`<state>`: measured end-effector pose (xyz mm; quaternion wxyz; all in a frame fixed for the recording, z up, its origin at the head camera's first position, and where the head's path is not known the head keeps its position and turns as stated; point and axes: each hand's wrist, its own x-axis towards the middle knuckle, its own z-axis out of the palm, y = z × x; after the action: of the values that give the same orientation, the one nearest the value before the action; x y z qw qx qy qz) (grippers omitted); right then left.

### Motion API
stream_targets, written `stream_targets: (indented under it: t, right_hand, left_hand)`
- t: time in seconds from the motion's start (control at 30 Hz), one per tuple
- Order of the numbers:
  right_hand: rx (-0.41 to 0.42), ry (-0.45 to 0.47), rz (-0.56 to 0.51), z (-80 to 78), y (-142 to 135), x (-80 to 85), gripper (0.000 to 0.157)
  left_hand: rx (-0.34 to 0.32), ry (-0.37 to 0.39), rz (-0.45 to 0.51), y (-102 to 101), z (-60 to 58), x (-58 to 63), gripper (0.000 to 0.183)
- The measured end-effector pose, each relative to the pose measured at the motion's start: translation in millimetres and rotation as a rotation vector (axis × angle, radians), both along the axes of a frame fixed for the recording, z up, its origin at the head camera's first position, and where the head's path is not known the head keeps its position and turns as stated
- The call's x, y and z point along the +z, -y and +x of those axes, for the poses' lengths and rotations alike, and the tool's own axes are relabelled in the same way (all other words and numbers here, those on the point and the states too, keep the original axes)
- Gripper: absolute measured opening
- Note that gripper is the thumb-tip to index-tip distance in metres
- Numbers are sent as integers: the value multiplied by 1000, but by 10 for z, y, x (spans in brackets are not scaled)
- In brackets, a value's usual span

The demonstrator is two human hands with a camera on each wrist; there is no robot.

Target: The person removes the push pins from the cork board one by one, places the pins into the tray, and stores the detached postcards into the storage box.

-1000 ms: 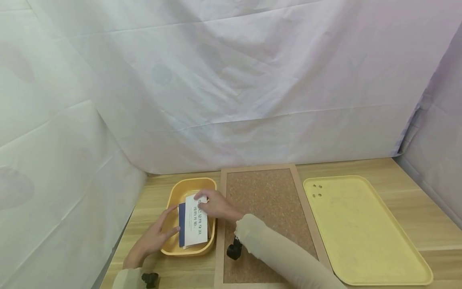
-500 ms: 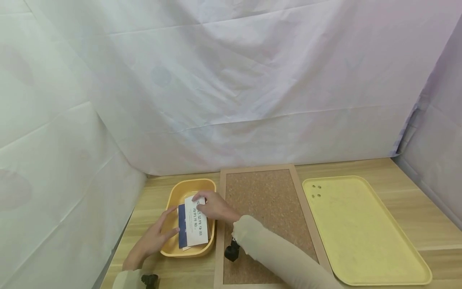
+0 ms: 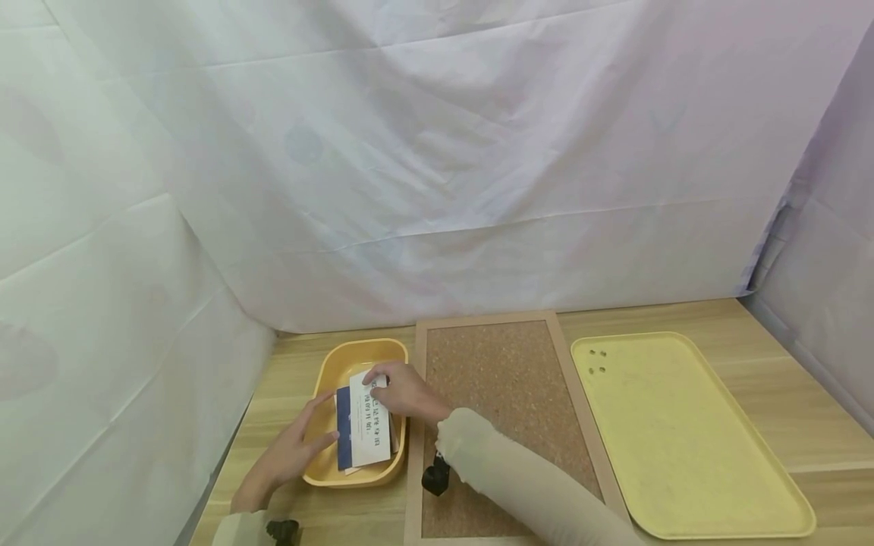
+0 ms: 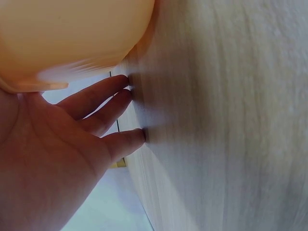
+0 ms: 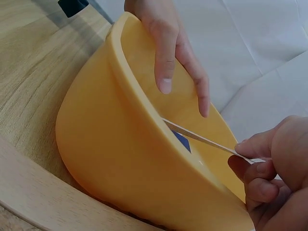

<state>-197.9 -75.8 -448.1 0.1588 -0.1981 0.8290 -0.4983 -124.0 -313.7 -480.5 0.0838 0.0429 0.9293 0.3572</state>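
Note:
A white card (image 3: 371, 425) printed with dark characters lies tilted over a yellow plastic basin (image 3: 365, 351). My right hand (image 3: 404, 390) pinches its upper end between thumb and fingers, and the right wrist view shows the card (image 5: 209, 140) edge-on. Under it a dark blue card (image 3: 344, 436) and other paper edges show in the basin. My left hand (image 3: 287, 455) straddles the basin's left rim. Its thumb and a finger hang straight inside, while three fingers of that hand (image 4: 53, 144) extend outside the wall, tips at the wooden table (image 4: 231, 115).
A wood-framed cork board (image 3: 495, 371) lies right of the basin, under my right forearm. Farther right is a yellow tray (image 3: 690, 440), with several small round metallic pieces (image 3: 597, 362) in its far left corner. White cloth (image 3: 437, 167) hangs behind the table.
The white card has shifted slightly left and toward me, with its lower end tilting a little; slightly more of the blue card shows. My left hand has barely moved.

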Motion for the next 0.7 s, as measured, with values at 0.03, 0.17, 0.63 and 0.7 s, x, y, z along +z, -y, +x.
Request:
stream_targets:
  t: [0.03, 0.17, 0.63, 0.7]
  right_hand:
    - [-2, 0, 1, 2, 1, 1, 18]
    - [-9, -2, -2, 8, 7, -2, 18]
    - [-29, -39, 32, 0, 15, -28, 17]
    - [-29, -42, 38, 3, 22, -31, 18]
  left_hand:
    - [0, -2, 0, 0, 1, 0, 69]
    - [2, -8, -4, 0, 4, -1, 69]
    - [14, 9, -17, 2, -6, -3, 67]
    - [18, 10, -20, 2, -8, -3, 67]
